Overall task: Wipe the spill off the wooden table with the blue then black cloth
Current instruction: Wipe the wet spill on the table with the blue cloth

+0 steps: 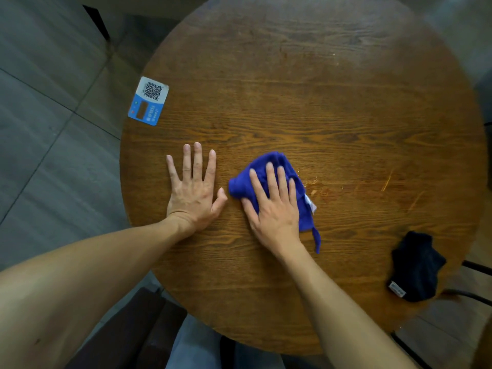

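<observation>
Fingers of right hand spread flat, pressed down on blue cloth, not clamped around it. Left hand palm-down on bare wood, fingers apart, thumb out toward cloth, holding nothing. Blue cloth bunched near middle of round wooden surface, just right of left thumb, close but not clearly touching. White tag visible at cloth's right edge, thin strip of cloth trailing down toward near rim. Faint wet sheen and droplets just right of blue cloth; pale streaks farther right, could not tell if liquid or scratches. Black cloth crumpled near right near edge of surface, well apart from both hands, white label at its lower left corner. Blue-and-white QR card flat at left rim, partly overhanging edge. Both forearms bare, reaching in from bottom of view. Grey tiled floor around surface; dark seat and grey trouser leg below near rim; dark metal chair bars at right.
</observation>
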